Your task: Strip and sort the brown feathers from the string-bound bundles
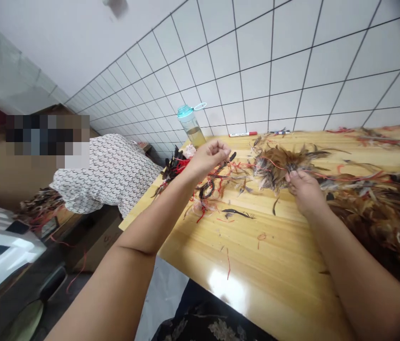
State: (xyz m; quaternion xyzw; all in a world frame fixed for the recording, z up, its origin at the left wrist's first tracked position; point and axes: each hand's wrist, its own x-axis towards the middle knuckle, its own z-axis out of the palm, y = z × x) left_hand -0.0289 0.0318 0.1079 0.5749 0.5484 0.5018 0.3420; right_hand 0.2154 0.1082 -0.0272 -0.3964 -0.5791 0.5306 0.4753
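Note:
My right hand point(304, 189) is closed around the narrow end of a bunch of brown feathers point(274, 163), just above the table. The feathers fan out to the left of my fingers, with pale fluff hanging at their lower side. A thin red string point(269, 160) runs from the bunch toward my left hand point(214, 154), which is raised and pinched shut on it; its far end is hard to see. Under my left hand lie tangled red strings point(233, 168) and loose dark feathers point(207, 189).
A wooden table point(192, 246) meets a tiled wall. A large feather pile point(373, 213) lies at the right. Behind are a bottle with a turquoise lid point(191, 125), a red marker point(243, 134) and black feathers point(173, 166). Another person in a patterned shirt point(103, 170) is at the left.

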